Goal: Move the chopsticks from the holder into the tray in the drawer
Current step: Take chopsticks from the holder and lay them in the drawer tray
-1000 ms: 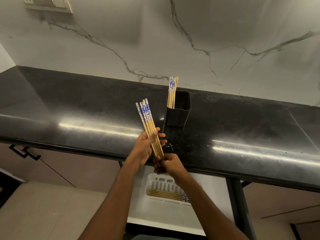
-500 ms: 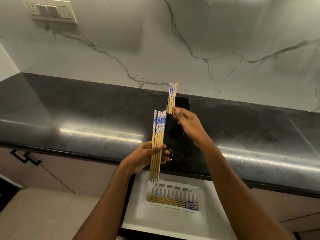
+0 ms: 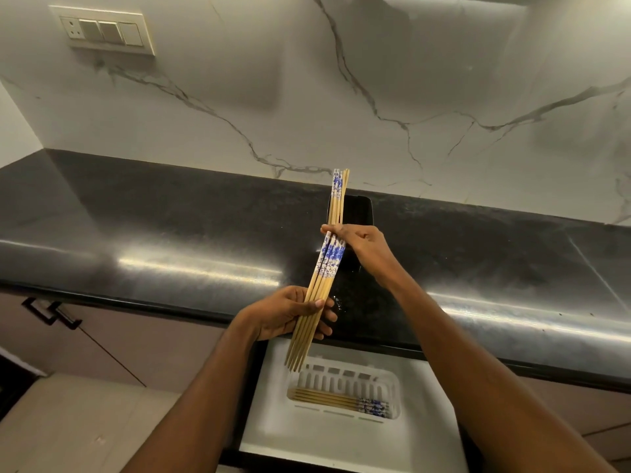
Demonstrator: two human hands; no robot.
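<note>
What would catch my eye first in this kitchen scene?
A left hand grips a bundle of blue-patterned chopsticks in front of the black counter. Just above, the right hand pinches more chopsticks standing in a black holder. Below, a white tray in the open drawer holds several already.

At a black counter [image 3: 170, 233], a person's left hand [image 3: 290, 315] grips a tilted bundle [image 3: 321, 291] of blue-topped chopsticks, its tips pointing down over a white tray [image 3: 394, 384] in an open drawer [image 3: 269, 428]. The right hand [image 3: 362, 245] curls its fingers round the sticks [image 3: 338, 196] standing in a black holder [image 3: 362, 209] on the counter, just above the bundle's painted ends. More chopsticks [image 3: 338, 401] lie flat along the tray's near side, blue ends to the right. Behind, a veined marble wall [image 3: 444, 80] carries a switch panel [image 3: 106, 30]; a dark cabinet handle [image 3: 51, 312] shows at left.
</note>
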